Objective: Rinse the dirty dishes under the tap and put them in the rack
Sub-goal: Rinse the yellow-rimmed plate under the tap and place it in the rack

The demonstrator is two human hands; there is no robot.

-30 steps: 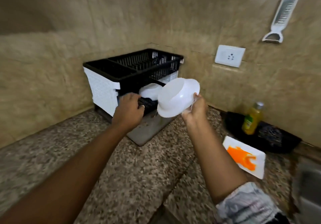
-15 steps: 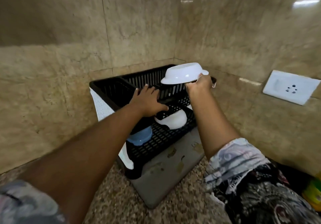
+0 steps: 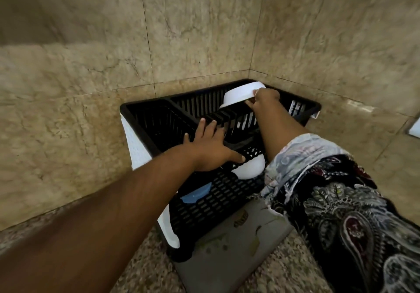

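A black two-tier dish rack [image 3: 145, 120] with white side panels stands in the tiled corner. My right hand [image 3: 264, 99] grips the rim of a white bowl [image 3: 239, 96], upside down and tilted, inside the back of the top tier. My left hand [image 3: 210, 147] rests flat on the front edge of the top tier, fingers spread. On the lower tier lie another white bowl [image 3: 250, 167] and a blue bowl [image 3: 195, 195], both partly hidden by the tier above.
A grey drip tray [image 3: 231, 254] sticks out under the rack onto the speckled granite counter [image 3: 147, 270]. Tiled walls close in behind and to the right. A white wall socket [image 3: 414, 129] shows at the right edge.
My right hand has carried the white bowl from above the rack's front down into the back of the top tier. My left hand stays on the rack's front edge. The view has moved closer.
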